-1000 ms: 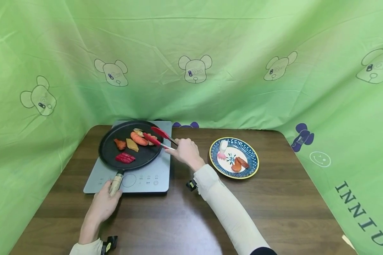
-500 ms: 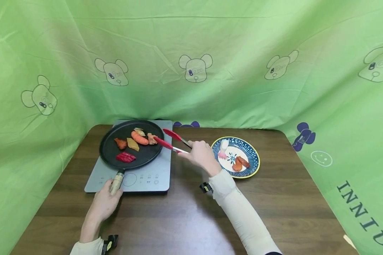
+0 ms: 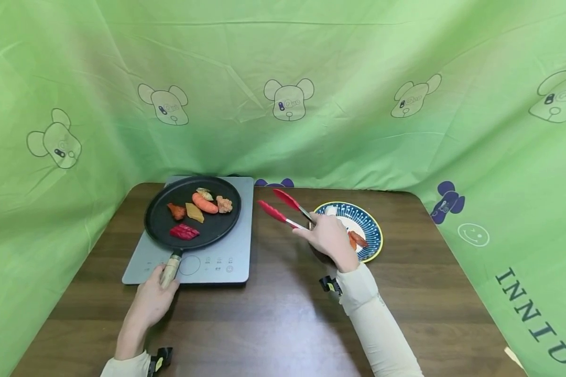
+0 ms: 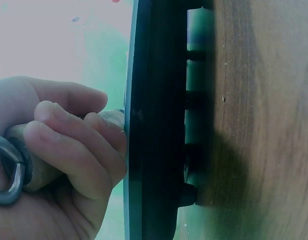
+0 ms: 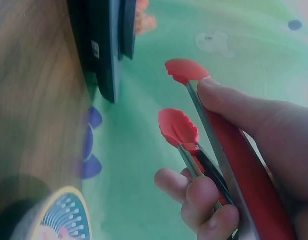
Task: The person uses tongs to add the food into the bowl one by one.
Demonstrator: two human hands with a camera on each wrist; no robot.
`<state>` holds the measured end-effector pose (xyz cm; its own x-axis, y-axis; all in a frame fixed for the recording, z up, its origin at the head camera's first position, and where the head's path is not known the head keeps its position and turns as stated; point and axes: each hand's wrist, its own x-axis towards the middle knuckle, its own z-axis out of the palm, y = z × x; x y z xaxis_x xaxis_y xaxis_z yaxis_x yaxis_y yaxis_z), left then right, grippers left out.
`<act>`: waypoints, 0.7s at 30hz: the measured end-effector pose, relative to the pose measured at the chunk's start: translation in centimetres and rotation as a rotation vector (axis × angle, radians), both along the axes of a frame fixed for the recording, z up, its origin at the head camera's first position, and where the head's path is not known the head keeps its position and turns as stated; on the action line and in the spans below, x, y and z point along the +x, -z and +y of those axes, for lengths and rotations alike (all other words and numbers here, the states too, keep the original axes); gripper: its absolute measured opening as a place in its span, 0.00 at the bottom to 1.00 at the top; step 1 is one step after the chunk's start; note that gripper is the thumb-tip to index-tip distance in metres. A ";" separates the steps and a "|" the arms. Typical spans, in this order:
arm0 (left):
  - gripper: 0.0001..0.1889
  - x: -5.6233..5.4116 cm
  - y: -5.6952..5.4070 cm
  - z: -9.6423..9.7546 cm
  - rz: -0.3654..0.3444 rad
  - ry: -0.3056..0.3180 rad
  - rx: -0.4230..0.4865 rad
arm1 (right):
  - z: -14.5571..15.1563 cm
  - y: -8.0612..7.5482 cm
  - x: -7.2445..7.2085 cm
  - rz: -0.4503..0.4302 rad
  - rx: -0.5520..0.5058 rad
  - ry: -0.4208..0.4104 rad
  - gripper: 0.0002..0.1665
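My left hand grips the light handle of a round black frying pan; its fingers wrap the handle, which ends in a metal ring. In the pan lie a sausage, a red slab, a yellowish piece, an orange-brown piece and a pinkish-tan piece. My right hand holds red-tipped tongs, tips apart with nothing between them. In the head view that hand overlaps the left side of a blue-patterned plate.
The pan sits on a grey induction cooktop at the table's back left. On the plate are brown-orange pieces and a partly hidden white item. A green curtain hangs close behind and at both sides.
My right hand has carried the tongs rightward from the pan to in front of the plate. The pinkish-tan piece now lies free at the pan's right side. My left hand keeps its grip.
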<state>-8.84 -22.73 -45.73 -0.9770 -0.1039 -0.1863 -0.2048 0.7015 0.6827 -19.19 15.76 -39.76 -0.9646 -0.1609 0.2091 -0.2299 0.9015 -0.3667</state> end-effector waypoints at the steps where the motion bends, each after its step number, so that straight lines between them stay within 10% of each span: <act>1: 0.32 0.0 0.0 0.0 0.001 -0.002 0.004 | 0.3 0.0 0.1 0.003 -0.007 0.006 0.26; 21: 0.33 0.1 0.0 0.1 -0.016 -0.012 0.007 | 5.9 1.2 1.6 0.028 -0.008 0.112 0.25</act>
